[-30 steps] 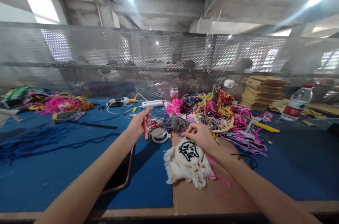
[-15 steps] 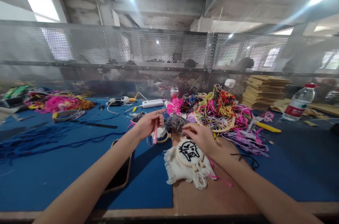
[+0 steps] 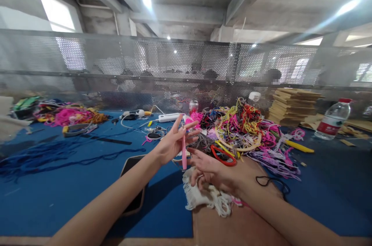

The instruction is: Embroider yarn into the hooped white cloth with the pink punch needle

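Observation:
A pink pen-like tool (image 3: 184,153) hangs tip-up from my left hand (image 3: 174,141), held near its upper end while the other fingers spread apart. My right hand (image 3: 212,170), fingers loosely parted and holding nothing I can see, is close to the tool's lower end. Beneath it lies a white fringed cloth (image 3: 194,195); the hoop and black face stitching on it are mostly hidden by this hand. Dark grey yarn (image 3: 203,143) is heaped just beyond. A red loop handle (image 3: 223,156), apparently of scissors, rests beside my right hand.
A multicoloured yarn heap (image 3: 232,125) with a wooden hoop (image 3: 238,148) lies ahead right. A phone (image 3: 135,199) is under my left forearm. Blue yarn (image 3: 37,158) spreads left. A water bottle (image 3: 333,120) and stacked cardboard (image 3: 293,106) stand right, before a perforated metal screen (image 3: 174,63).
My left hand has opened its fingers and moved right with the pink tool. My right hand has left the grey yarn and come nearer me, over the cloth. The red handle now shows.

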Demonstrator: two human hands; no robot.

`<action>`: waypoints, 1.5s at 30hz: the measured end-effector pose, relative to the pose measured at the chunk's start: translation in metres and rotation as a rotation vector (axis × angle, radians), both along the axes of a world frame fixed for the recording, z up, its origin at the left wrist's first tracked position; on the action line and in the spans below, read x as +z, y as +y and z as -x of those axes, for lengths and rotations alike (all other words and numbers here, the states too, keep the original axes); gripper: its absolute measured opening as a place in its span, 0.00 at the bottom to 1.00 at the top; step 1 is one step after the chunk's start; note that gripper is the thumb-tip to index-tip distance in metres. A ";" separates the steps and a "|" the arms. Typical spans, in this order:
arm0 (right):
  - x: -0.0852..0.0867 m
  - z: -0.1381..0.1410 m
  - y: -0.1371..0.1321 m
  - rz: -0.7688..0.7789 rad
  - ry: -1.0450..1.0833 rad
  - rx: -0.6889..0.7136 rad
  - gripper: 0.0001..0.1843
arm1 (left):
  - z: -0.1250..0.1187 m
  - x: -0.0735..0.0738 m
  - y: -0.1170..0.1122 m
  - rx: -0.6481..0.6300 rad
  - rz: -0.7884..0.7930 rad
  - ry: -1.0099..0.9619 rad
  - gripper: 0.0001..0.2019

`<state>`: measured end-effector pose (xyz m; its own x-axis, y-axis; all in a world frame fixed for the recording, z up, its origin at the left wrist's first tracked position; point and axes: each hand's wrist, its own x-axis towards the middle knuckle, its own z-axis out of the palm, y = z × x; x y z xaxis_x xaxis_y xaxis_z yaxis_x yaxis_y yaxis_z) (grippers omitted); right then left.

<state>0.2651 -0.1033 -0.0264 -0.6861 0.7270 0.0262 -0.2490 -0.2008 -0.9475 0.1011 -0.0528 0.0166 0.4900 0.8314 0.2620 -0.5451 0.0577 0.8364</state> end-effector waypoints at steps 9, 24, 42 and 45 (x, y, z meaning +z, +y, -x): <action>-0.016 0.001 0.008 -0.006 -0.122 -0.024 0.25 | 0.000 0.006 -0.004 -0.001 -0.035 -0.012 0.35; -0.008 0.001 0.011 -0.034 -0.400 -0.309 0.14 | 0.012 -0.010 0.025 0.177 -0.003 -0.045 0.37; -0.004 0.000 0.006 -0.082 -0.506 -0.291 0.08 | 0.028 -0.021 0.050 0.305 -0.020 -0.052 0.36; -0.003 0.000 0.005 -0.089 -0.510 -0.299 0.07 | 0.031 -0.022 0.053 0.323 -0.011 -0.062 0.37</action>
<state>0.2647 -0.0978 -0.0292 -0.3940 0.9006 -0.1835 0.2084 -0.1069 -0.9722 0.0706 0.0006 -0.0053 0.1842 0.9382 0.2929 -0.5833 -0.1355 0.8009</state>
